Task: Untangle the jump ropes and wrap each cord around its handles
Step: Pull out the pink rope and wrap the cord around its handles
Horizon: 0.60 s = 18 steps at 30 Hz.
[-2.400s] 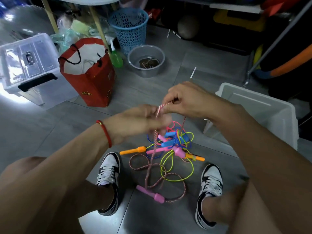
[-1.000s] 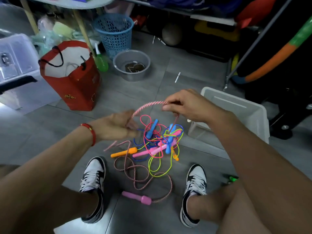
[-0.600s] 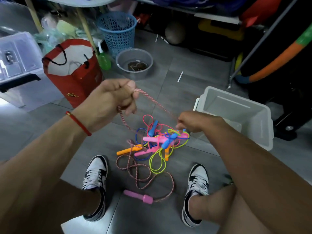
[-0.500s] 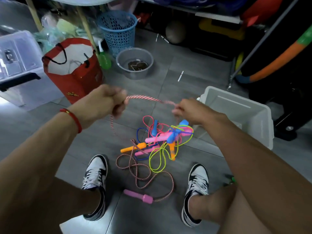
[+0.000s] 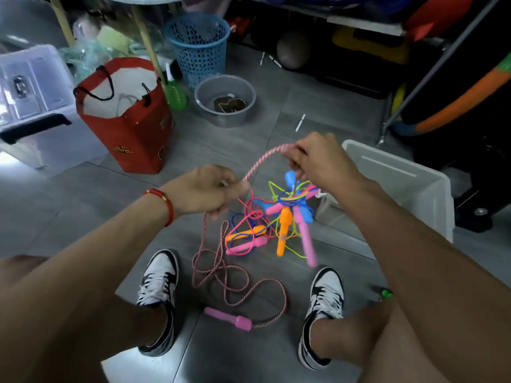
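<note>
A pink-and-white twisted cord [image 5: 262, 161] arcs between my two hands. My left hand [image 5: 204, 190] grips it at the left, and from there the cord drops to loose coils [image 5: 221, 275] on the floor that end at a pink handle [image 5: 228, 318] between my shoes. My right hand [image 5: 318, 158] pinches the cord's other part, and a tangle of yellow, blue and pink cords with pink, orange and blue handles [image 5: 287, 214] hangs partly lifted beneath it. An orange handle [image 5: 244, 234] and a pink handle [image 5: 246, 246] lie on the floor.
A white plastic bin [image 5: 409, 186] stands right of the tangle. A red paper bag [image 5: 130, 117], a grey bowl [image 5: 225, 99], a blue basket [image 5: 197, 48] and a clear storage box [image 5: 30, 87] stand at the back left. My two shoes [image 5: 159, 286] flank the coils.
My right hand has risen with the cord, lifting part of the tangle so its handles dangle. My left hand has dropped lower and moved right.
</note>
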### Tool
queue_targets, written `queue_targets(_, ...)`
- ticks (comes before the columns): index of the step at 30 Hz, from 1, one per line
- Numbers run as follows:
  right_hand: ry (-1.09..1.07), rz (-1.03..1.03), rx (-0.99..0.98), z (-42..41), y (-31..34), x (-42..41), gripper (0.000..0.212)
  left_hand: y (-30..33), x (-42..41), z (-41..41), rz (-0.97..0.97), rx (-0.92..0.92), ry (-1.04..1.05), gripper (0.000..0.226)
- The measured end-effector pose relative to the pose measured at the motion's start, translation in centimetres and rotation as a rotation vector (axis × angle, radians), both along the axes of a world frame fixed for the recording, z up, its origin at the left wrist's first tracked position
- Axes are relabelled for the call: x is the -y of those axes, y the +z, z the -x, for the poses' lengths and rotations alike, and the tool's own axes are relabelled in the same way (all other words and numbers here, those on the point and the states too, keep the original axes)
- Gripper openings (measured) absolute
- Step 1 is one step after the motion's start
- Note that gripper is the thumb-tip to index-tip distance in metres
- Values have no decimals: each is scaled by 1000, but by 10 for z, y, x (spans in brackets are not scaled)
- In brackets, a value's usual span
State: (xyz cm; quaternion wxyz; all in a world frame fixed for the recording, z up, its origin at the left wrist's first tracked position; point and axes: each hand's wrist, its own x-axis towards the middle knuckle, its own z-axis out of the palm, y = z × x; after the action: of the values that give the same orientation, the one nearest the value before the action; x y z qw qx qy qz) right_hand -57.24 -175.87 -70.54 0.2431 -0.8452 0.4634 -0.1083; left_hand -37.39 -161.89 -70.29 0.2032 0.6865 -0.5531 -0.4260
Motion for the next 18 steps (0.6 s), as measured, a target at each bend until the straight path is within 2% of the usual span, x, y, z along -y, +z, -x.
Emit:
queue_targets(2,104,-52,55,-4,9,-4,41,0,5,9,41,-61,24,29)
queue_targets(4,240,-120,-31,-6,12,-12,34,2,9,17,113,-58,16,29)
queue_targets(7,315,-13,-161,-5,7,-10,31,9,11,26,249,-66,-62,30)
queue_targets(9,311,28,-206,-4,-2,-5,28,18,11,29,329,-129,-40,31)
queue_targets(12,324,-38,-352,3,-26,-2,21,30,9,30,442,-390,15,32)
queue_targets(14,246,-67,-337,4,-33,2,21,35,9,26,433,-590,64,31)
queue_targets(15,202,-45,-299,3,-30,4,21,34,10,22,400,-595,103,30)
queue_targets(16,169,-9,-246,1,-26,6,22,31,11,17,357,-507,147,28)
queue_targets(18,125,31,-161,-4,-15,9,24,20,16,4,235,-175,217,21)
